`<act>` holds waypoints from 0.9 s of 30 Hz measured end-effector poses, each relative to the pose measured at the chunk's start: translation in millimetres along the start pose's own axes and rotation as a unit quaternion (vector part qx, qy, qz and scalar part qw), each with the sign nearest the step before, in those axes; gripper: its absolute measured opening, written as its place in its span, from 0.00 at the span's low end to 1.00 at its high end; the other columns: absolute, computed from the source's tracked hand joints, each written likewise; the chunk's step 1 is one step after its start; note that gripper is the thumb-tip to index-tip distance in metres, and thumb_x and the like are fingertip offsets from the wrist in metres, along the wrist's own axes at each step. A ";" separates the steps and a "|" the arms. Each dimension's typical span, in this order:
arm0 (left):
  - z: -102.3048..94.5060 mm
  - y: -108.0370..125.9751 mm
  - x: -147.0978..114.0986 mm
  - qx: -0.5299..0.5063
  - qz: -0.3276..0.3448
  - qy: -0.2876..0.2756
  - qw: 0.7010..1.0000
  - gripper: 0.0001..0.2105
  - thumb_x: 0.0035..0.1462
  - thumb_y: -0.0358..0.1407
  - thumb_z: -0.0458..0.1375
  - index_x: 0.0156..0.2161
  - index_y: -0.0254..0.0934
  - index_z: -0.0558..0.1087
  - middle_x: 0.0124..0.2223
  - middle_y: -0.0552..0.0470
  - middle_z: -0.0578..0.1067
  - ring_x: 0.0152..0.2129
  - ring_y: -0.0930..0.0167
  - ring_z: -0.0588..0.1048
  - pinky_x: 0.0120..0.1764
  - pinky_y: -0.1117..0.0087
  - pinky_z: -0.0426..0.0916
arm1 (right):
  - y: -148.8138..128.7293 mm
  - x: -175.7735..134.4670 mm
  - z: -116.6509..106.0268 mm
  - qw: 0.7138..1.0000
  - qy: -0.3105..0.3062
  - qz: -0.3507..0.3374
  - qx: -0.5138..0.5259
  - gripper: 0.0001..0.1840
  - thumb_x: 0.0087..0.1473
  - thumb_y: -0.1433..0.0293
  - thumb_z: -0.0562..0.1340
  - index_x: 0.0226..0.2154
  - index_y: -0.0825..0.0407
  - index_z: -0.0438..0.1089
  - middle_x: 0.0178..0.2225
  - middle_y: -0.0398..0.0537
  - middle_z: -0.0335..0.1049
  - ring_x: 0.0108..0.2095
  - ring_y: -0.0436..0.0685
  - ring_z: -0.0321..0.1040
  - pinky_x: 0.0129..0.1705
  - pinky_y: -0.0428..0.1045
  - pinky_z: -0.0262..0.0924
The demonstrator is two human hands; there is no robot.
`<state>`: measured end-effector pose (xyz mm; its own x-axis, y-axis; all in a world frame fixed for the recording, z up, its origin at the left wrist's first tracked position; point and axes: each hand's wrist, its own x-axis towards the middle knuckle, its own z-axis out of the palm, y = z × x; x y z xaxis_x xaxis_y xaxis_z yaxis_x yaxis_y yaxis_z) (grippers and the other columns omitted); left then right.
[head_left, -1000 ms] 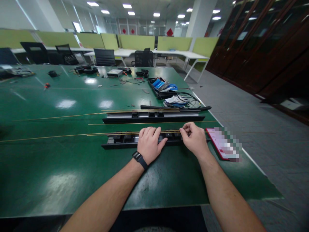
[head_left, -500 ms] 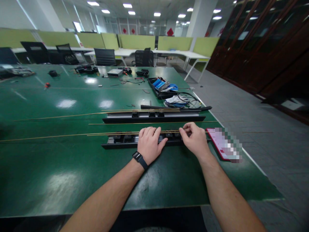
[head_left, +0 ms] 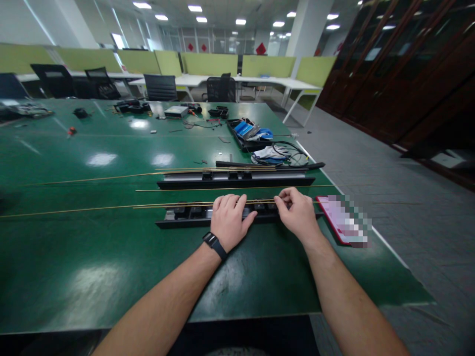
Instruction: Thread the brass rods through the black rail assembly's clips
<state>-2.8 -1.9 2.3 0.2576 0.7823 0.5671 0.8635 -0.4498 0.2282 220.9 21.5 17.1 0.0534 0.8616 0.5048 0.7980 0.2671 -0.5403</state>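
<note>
A long black channel (head_left: 185, 224) with dark blocks (head_left: 196, 210) inside lies across the table in front of me. Thin brass-coloured rods (head_left: 156, 205) run along its top and stick out far to the left. My left hand (head_left: 230, 217) rests over the channel and rods, fingers stretched out and thumb apart, a dark watch on the wrist. At the channel's right part, my right hand (head_left: 296, 210) pinches a thin rod between thumb and fingers. Just behind lie a single loose rod (head_left: 178, 190) and a second black channel (head_left: 237, 184) with rods on top.
To the right, a red-edged phone (head_left: 336, 225), partly blurred out, lies by the table edge. Farther back are a black tray (head_left: 241, 140) with blue items, gloves (head_left: 270, 153), and a black cable. Small parts and a white box (head_left: 176, 111) stand on the far green table.
Almost nothing differs. Both hands keep their places and grips, and the whole view has shifted very slightly.
</note>
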 end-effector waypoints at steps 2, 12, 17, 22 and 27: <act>0.0 -0.1 0.0 0.000 0.002 0.001 1.000 0.21 0.68 0.48 0.58 0.59 0.37 0.73 0.53 0.42 0.79 0.55 0.58 0.74 0.59 0.52 0.61 | 0.6 0.2 0.1 1.000 0.000 0.003 -0.001 0.09 0.59 0.59 0.63 0.34 0.47 0.68 0.26 0.44 0.73 0.30 0.58 0.70 0.39 0.54 0.60; 0.9 -1.9 -0.6 0.003 0.003 0.001 1.000 0.21 0.68 0.48 0.58 0.59 0.38 0.73 0.53 0.43 0.79 0.54 0.58 0.74 0.58 0.53 0.62 | 6.1 0.7 1.3 1.000 0.012 0.008 -0.015 0.08 0.58 0.60 0.63 0.34 0.47 0.68 0.26 0.44 0.73 0.31 0.58 0.70 0.40 0.55 0.60; 1.0 -1.6 -0.5 0.003 0.003 0.006 1.000 0.21 0.68 0.48 0.58 0.59 0.38 0.73 0.53 0.43 0.79 0.54 0.58 0.74 0.58 0.53 0.62 | 4.1 -0.1 1.6 1.000 0.015 -0.008 -0.009 0.09 0.59 0.59 0.63 0.34 0.47 0.68 0.28 0.44 0.74 0.32 0.59 0.71 0.40 0.55 0.61; 1.1 -0.9 -0.6 0.002 0.000 0.006 1.000 0.21 0.68 0.48 0.58 0.59 0.38 0.73 0.53 0.42 0.79 0.55 0.58 0.74 0.59 0.53 0.62 | 4.4 -0.3 2.5 1.000 0.012 -0.020 -0.005 0.09 0.59 0.60 0.64 0.34 0.47 0.68 0.28 0.44 0.74 0.32 0.58 0.72 0.41 0.55 0.61; 1.2 -0.5 -0.6 -0.001 0.001 0.005 1.000 0.21 0.68 0.48 0.59 0.59 0.38 0.73 0.53 0.42 0.79 0.54 0.58 0.74 0.58 0.52 0.62 | 3.7 -0.4 3.0 1.000 0.007 -0.019 -0.006 0.09 0.60 0.60 0.63 0.34 0.47 0.68 0.27 0.43 0.73 0.31 0.58 0.71 0.41 0.55 0.60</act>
<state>-2.9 -1.6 0.9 0.2545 0.7767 0.5762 0.8622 -0.4521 0.2285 222.0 23.4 12.9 0.0305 0.8451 0.5338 0.8072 0.2941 -0.5118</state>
